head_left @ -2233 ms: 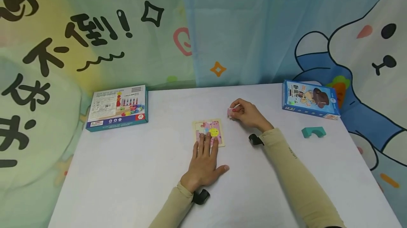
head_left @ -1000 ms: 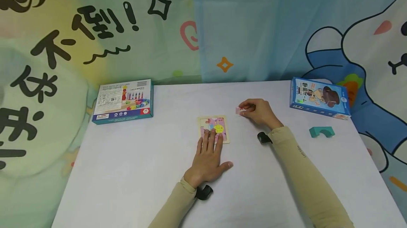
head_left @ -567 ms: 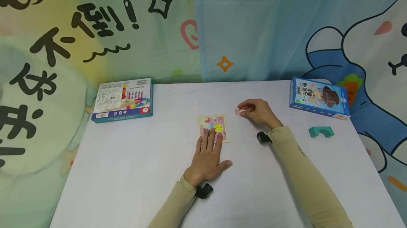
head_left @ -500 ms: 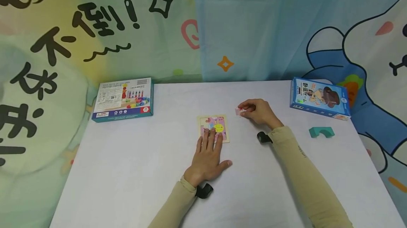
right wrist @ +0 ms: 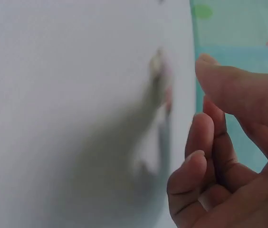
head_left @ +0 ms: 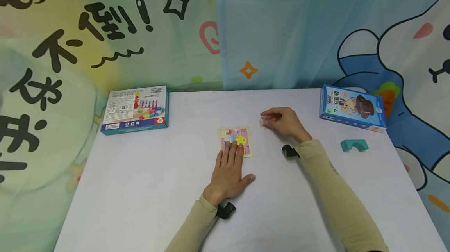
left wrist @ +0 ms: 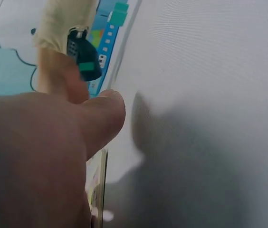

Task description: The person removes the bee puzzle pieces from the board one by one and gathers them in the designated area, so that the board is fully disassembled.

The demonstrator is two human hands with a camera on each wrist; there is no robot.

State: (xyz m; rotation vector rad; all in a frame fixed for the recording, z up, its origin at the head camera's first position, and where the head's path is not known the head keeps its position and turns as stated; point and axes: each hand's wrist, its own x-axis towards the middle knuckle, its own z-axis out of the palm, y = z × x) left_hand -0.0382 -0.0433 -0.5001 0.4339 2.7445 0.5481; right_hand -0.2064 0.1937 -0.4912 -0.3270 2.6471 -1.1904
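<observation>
left hand [head_left: 227, 179] rests, fingers straight, on the board [head_left: 240, 135]; right hand [head_left: 283, 122] is loosely curled, thumb and fingers parted, gripping nothing; the pink piece [head_left: 261, 124] is on the table [head_left: 151, 189], just by its fingertips.

Passage available: bare white tabletop [head_left: 131, 189] across the lower left of the head view, and a channel at lower centre between left sleeve [head_left: 194, 226] and right sleeve [head_left: 334, 195]. Obstruction, centre: left hand [head_left: 227, 174] lies over the lower part of the cartoon picture board [head_left: 235, 133]. Obstruction, right of centre: right hand [head_left: 283, 121], with a small pink piece [head_left: 262, 123] at its fingertips; a narrow strip separates piece from board. Upper left: toy box [head_left: 135, 110], well apart from the board. Upper right: blue game box [head_left: 354, 107], with green arch block [head_left: 354, 145] just below; a lane remains between block and right sleeve. Rear limit: printed curtain [head_left: 267, 33].
</observation>
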